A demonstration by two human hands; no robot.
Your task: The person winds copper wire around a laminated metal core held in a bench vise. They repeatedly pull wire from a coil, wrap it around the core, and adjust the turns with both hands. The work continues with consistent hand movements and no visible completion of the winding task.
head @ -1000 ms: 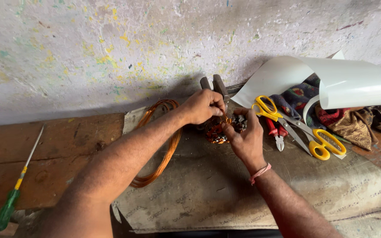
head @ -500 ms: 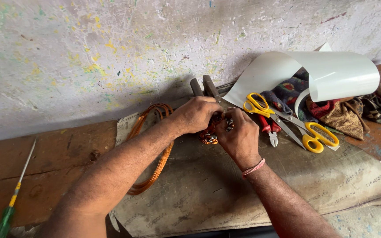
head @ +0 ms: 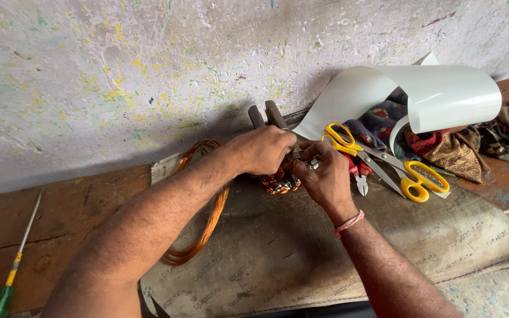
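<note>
Nearest, at 7 o'clock: green-handled screwdriver (head: 8,281). Centre: left hand (head: 264,150) gripping grey tool handles (head: 264,115); right hand (head: 322,176) pinching small copper-wound part (head: 279,182) (mostly hidden under fingers). Copper wire coil (head: 202,212) at 9. Yellow-handled scissors (head: 384,160) at 3. Beyond, curled white sheet (head: 443,97).

the left hand (head: 264,150) and right hand (head: 323,175) cover most of the small copper-wound part (head: 279,182), so its shape is unclear. the green-handled screwdriver (head: 8,281) is cut off at the bottom edge. the patterned cloths (head: 490,141) run off the right.
</note>
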